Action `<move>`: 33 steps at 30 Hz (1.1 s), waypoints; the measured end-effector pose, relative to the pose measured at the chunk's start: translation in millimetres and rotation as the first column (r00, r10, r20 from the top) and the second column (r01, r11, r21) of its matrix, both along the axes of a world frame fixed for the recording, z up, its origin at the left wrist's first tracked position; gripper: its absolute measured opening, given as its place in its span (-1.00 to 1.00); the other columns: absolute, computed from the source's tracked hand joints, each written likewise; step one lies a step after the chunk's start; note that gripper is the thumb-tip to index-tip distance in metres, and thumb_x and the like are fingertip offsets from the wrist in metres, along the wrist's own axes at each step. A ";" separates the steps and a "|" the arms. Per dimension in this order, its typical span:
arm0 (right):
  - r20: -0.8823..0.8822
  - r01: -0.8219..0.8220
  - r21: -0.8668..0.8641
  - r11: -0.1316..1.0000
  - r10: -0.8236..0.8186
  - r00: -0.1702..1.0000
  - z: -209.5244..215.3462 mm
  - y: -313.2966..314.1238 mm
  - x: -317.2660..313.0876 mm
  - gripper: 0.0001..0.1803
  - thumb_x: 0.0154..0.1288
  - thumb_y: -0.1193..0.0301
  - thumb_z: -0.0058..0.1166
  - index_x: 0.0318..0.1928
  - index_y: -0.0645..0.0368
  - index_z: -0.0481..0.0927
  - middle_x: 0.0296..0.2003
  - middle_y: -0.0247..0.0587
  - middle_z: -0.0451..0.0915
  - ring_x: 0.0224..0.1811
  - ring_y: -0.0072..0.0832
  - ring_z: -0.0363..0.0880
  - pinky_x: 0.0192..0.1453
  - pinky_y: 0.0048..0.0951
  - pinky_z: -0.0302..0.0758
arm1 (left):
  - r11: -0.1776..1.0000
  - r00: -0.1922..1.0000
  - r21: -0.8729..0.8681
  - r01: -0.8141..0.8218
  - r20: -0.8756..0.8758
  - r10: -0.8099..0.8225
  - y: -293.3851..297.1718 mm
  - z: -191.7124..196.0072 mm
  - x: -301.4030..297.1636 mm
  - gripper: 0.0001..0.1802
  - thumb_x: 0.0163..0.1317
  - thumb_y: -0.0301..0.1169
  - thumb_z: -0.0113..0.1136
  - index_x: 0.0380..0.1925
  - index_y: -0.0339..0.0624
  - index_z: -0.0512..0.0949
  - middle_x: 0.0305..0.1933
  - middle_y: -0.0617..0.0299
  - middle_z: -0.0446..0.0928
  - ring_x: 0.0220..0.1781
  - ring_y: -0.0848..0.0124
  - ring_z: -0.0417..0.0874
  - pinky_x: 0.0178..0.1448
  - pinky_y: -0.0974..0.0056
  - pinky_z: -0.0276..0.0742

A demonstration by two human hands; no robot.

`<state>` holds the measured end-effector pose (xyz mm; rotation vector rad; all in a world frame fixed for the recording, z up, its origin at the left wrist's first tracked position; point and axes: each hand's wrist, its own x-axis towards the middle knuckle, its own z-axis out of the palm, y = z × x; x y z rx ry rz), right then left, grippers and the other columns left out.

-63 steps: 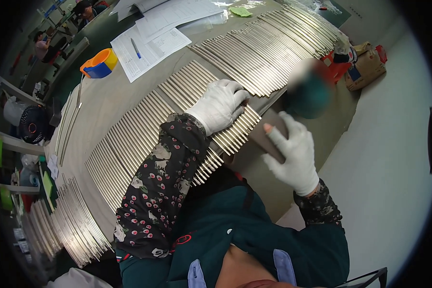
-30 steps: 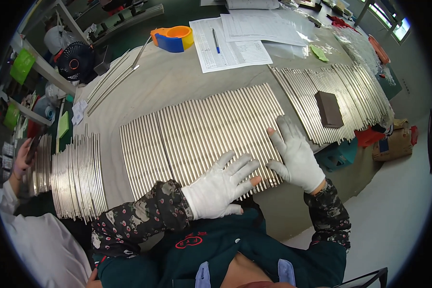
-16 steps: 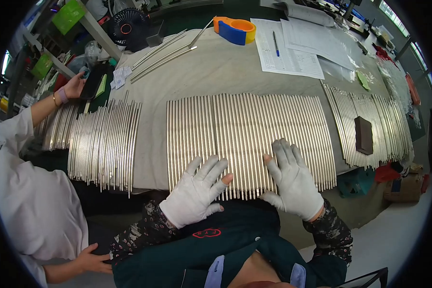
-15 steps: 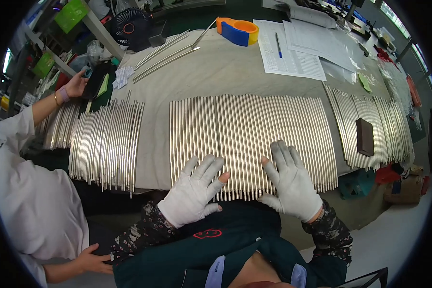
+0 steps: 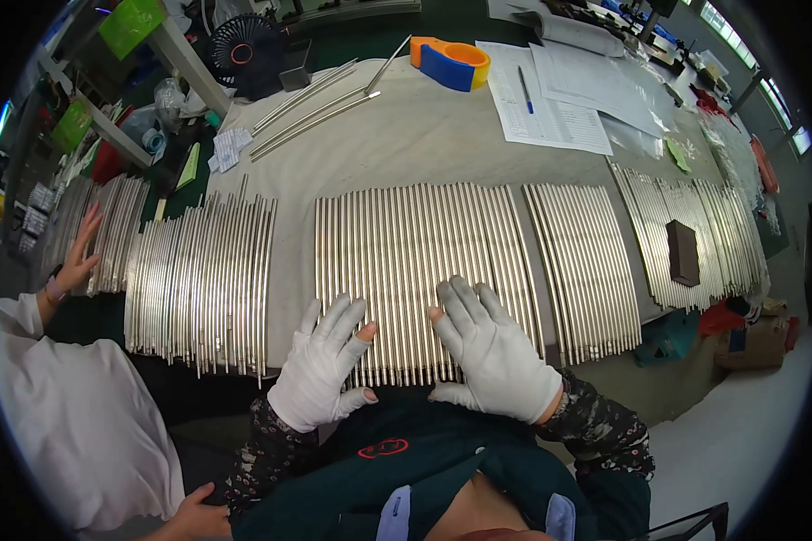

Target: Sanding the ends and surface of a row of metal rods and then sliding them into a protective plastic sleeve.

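Observation:
A wide row of shiny metal rods (image 5: 415, 252) lies side by side on the cloth-covered table in front of me. My left hand (image 5: 320, 365), in a white glove with bare fingertips at thumb and forefinger, rests flat on the row's near left end. Further right, my right hand (image 5: 492, 356), gloved the same way, lies flat with fingers spread over the near right part. Neither hand grips anything. A narrower group of rods (image 5: 586, 270) lies just right of the row, with a gap between them.
More rods (image 5: 203, 279) lie at left, and others (image 5: 708, 234) at far right under a dark brown block (image 5: 683, 253). At the back are loose rods (image 5: 316, 126), an orange-blue tape dispenser (image 5: 449, 63), papers (image 5: 550, 113) and a fan (image 5: 244, 52). A co-worker's hand (image 5: 79, 252) touches rods at far left.
Both my hands have moved left. The single wide row has split, leaving a narrower group at its right. The co-worker's hand has come down from the black tray onto the far-left rods.

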<state>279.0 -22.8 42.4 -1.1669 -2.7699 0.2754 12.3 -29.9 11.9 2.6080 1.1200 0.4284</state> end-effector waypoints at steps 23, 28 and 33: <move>0.045 0.269 0.092 0.959 -0.274 0.961 -6.9 -5.7 89.7 -0.03 0.20 -0.26 -0.17 0.28 0.40 0.17 0.26 0.33 0.19 0.37 0.18 0.12 0.43 0.05 0.06 | 0.988 0.951 -0.110 -0.109 0.279 0.136 19.8 -2.4 -0.5 -0.05 0.15 0.49 -0.41 0.37 0.12 0.17 0.40 -0.02 0.18 0.49 -0.17 -0.01 0.46 -0.28 -0.15; -0.106 0.561 0.249 0.789 -0.554 0.826 -3.6 -10.3 150.0 -0.25 0.27 -0.01 -0.10 0.25 0.35 0.24 0.20 0.29 0.24 0.24 0.19 0.23 0.34 0.02 0.19 | 0.983 0.938 -0.125 -0.131 0.304 0.164 17.7 -6.3 -6.7 -0.03 0.15 0.48 -0.38 0.34 0.01 0.23 0.40 0.01 0.19 0.50 -0.14 -0.02 0.46 -0.26 -0.14; -0.137 0.526 0.079 0.847 -0.513 0.847 -23.9 -25.2 161.3 -0.17 0.29 -0.12 -0.12 0.35 0.26 0.16 0.28 0.32 0.16 0.35 0.24 0.10 0.41 0.01 0.11 | 0.984 0.917 -0.116 -0.134 0.363 0.167 22.6 -7.9 -4.1 -0.02 0.15 0.49 -0.37 0.30 -0.03 0.28 0.37 -0.01 0.25 0.50 -0.13 0.00 0.46 -0.24 -0.07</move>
